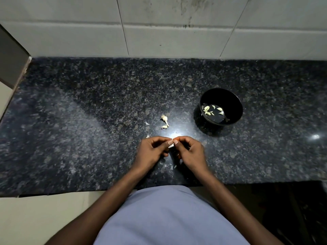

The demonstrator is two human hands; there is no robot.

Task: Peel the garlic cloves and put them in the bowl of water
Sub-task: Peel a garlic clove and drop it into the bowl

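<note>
My left hand [153,151] and my right hand [189,150] meet over the dark granite counter [88,121], thumbs together, both pinching a small white garlic clove [171,145] between the fingertips. Most of the clove is hidden by the fingers. A black bowl [233,101] holding water stands to the far right of my hands, with several peeled cloves [212,110] floating in it. Beyond my hands lie an unpeeled clove piece with a stem [164,118] and another small clove [164,127].
Scraps of garlic skin [147,123] lie on the counter near the loose cloves and under my hands. A white tiled wall [168,27] backs the counter. A grey box edge [12,57] stands at the far left. The counter's front edge runs just below my wrists.
</note>
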